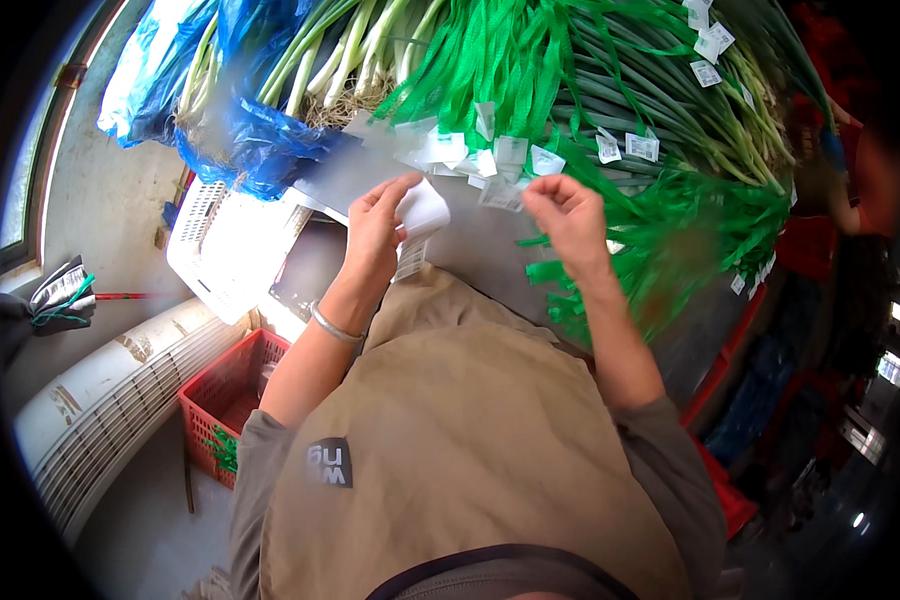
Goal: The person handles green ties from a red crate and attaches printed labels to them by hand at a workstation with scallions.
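Observation:
My left hand (375, 225) is closed round a small roll of white labels (425, 208), and a printed strip hangs below it. To its right, the fingers of my right hand (570, 215) are pinched together at the edge of a small translucent label (502, 195). Just beyond both hands, green mesh bags (495, 60) lie bunched on the grey table (480, 240), with several white tags (445, 148) at their ends. More green netting (660, 240) spreads beside my right wrist.
Long green onions (360, 50) lie at the back, with blue plastic bags (260, 140) on their left and more leafy stalks (650, 90) to the right. A white basket (195, 235) and a red crate (205, 415) stand at left, near a ribbed white appliance (120, 400).

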A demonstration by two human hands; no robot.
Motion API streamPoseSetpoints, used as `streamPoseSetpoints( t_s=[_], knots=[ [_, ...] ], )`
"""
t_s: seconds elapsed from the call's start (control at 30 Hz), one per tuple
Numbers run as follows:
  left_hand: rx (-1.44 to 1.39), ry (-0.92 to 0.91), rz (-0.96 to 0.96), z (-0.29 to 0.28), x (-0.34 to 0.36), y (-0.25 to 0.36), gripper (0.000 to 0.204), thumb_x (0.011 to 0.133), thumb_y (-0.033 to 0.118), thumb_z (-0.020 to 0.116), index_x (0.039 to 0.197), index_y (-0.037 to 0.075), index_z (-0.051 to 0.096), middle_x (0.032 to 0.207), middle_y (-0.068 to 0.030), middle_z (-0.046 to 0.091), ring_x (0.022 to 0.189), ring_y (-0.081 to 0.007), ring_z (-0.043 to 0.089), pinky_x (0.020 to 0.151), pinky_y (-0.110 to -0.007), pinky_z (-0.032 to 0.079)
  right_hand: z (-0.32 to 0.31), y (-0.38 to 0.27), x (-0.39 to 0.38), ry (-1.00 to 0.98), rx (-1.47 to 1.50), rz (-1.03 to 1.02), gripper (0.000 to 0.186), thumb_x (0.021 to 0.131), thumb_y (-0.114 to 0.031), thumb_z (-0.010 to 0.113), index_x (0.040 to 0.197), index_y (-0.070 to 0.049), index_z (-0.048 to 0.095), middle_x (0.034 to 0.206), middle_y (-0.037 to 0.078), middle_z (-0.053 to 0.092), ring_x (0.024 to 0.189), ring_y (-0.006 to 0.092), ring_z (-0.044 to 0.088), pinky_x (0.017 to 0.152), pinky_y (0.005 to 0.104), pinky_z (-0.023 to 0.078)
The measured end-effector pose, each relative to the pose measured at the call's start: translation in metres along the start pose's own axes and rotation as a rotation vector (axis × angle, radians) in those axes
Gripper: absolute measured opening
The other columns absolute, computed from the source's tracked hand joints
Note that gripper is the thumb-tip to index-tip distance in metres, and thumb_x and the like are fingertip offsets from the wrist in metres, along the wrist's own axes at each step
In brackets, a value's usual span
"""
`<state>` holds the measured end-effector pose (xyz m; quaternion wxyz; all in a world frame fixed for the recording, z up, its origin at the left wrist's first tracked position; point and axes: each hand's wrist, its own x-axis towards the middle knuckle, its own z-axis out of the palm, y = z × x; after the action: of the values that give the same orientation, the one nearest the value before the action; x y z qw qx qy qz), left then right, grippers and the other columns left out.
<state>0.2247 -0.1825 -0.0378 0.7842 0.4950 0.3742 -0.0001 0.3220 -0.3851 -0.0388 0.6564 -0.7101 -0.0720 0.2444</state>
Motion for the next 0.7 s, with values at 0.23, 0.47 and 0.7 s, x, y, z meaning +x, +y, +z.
streamPoseSetpoints(
  t_s=[0.23,0.47,0.7],
  knots=[
    [-0.031,-0.063,0.014,0.027,-0.001,-0.009,0.030,0.081,0.004,0.056,0.110,-0.006,0.054,0.102,-0.0122,0.062,0.085,-0.0189,0.062,0.077,-0.028,0.050,-0.040,0.057,0.097,-0.027,-0.148,0.165,0.017,0.076,-0.009,0.064,0.086,0.004,0.061,0.070,0.001,0.060,0.060,0.0048,0.051,0.056,0.0198,0.041],
    [0.223,-0.080,0.230,0.030,-0.022,-0.006,0.030,0.080,-0.002,0.057,0.110,-0.004,0.054,0.100,-0.0098,0.061,0.087,-0.0138,0.059,0.078,-0.025,0.048,-0.065,0.037,0.088,-0.024,-0.194,-0.160,0.018,0.075,-0.005,0.066,0.090,0.001,0.059,0.072,0.001,0.058,0.060,0.0055,0.051,0.056,0.0209,0.043],
    [0.081,-0.172,0.083,0.015,-0.028,0.005,0.023,0.088,0.009,0.051,0.104,-0.004,0.059,0.091,-0.0086,0.064,0.076,-0.0147,0.063,0.072,-0.025,0.050,-0.202,-0.025,0.086,0.618,-1.162,-0.190,0.052,0.076,0.001,0.062,0.124,-0.005,0.043,0.096,0.012,0.062,0.079,0.0178,0.060,0.067,0.0274,0.047]
  ],
)
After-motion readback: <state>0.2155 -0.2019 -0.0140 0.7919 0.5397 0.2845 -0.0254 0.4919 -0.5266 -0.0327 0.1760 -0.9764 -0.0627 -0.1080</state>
